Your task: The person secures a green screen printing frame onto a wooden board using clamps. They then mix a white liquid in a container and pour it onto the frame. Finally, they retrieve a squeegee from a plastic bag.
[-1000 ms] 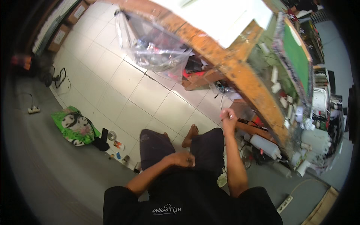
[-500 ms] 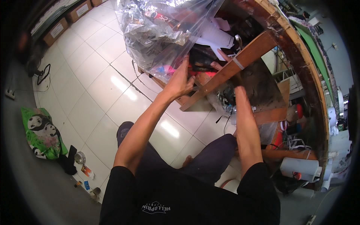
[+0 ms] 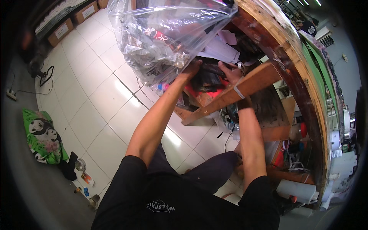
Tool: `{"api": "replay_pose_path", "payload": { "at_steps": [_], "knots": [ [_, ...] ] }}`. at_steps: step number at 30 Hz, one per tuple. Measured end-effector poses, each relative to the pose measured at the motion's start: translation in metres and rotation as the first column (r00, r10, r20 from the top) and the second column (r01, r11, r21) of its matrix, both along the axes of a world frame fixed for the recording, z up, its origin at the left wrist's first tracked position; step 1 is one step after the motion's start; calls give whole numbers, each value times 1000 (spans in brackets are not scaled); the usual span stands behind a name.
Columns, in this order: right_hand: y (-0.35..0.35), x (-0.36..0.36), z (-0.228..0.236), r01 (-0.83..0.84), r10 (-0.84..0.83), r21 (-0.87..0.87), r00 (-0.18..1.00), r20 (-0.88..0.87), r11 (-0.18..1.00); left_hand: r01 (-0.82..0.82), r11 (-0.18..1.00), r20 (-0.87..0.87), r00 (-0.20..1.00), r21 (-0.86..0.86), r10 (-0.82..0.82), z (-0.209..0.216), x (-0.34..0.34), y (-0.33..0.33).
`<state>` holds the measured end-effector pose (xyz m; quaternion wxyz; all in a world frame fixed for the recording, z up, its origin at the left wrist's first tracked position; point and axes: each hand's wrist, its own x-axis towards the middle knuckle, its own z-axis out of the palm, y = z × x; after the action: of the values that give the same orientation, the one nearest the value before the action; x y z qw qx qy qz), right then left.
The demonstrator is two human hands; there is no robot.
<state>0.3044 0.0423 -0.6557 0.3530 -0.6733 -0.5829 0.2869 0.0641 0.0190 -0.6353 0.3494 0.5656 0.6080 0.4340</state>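
Under a wooden workbench, a dark, glossy black object (image 3: 211, 71) lies between my two hands; its kind is too shadowed to tell. My left hand (image 3: 191, 69) grips its left end, fingers curled and partly in shadow. From the other side my right hand (image 3: 232, 73) closes on it, thumb on top, the forearm passing beneath a wooden crossbar (image 3: 245, 85). Bright red material (image 3: 209, 94) shows just below the black object. A clear plastic bag (image 3: 153, 50), holding crumpled wrap and a red-labelled bottle (image 3: 161, 36), hangs beside my left hand. White papers (image 3: 222, 50) lie beyond my hands.
The bench edge (image 3: 306, 76) curves along the right. Rolls of white material (image 3: 297, 191) and tangled straps lie lower right. On the tiled floor (image 3: 96, 111) at left are a green panda-print bag (image 3: 44, 136), a tape roll (image 3: 80, 165) and small items. Cardboard boxes (image 3: 61, 32) stand far left.
Both hands have moved farther in and come together around the black object. The plastic bag has shifted up and left, and more of the red material shows.
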Motion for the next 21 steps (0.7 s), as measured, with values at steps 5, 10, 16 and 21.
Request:
{"api": "replay_pose_path", "payload": {
  "at_steps": [5, 10, 16, 21],
  "knots": [
    [19, 24, -30, -246, 346, 295, 867, -359, 923, 12, 993, 271, 962, -121, 21, -3, -7, -2],
    [11, 27, -19, -211, 296, 279, 904, -309, 937, 52, 944, 448, 888, -326, 106, -9, -19, -43],
    [-34, -13, 5, -51, 47, 34, 993, 110, 998, 136, 910, 434, 900, -391, 52, -2, -46, -77],
    [-12, 2, -20, -267, 253, -75, 954, -159, 961, 67, 942, 506, 855, -329, 115, 12, -50, -94]
  ]
}}
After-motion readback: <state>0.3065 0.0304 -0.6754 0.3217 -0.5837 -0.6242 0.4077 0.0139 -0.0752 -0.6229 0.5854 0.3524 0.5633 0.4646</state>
